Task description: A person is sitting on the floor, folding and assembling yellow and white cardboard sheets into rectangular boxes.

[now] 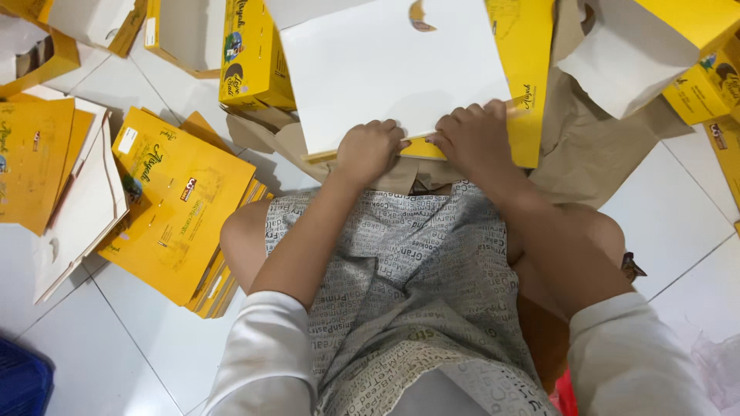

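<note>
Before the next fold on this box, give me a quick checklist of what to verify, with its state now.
1. Left hand on the near edge of the box: ok, fingers curled on the edge.
2. Right hand on the same edge: ok, pressing beside the left hand.
3. Box lying white side up, yellow side panel at the right: ok.
4. Brown paper under the box, flat: not ok, it is creased around the box.
5. Stack of flat yellow boxes at the left, apart from the hands: ok.
6. Near flap fully tucked: cannot tell, the hands hide it.
</note>
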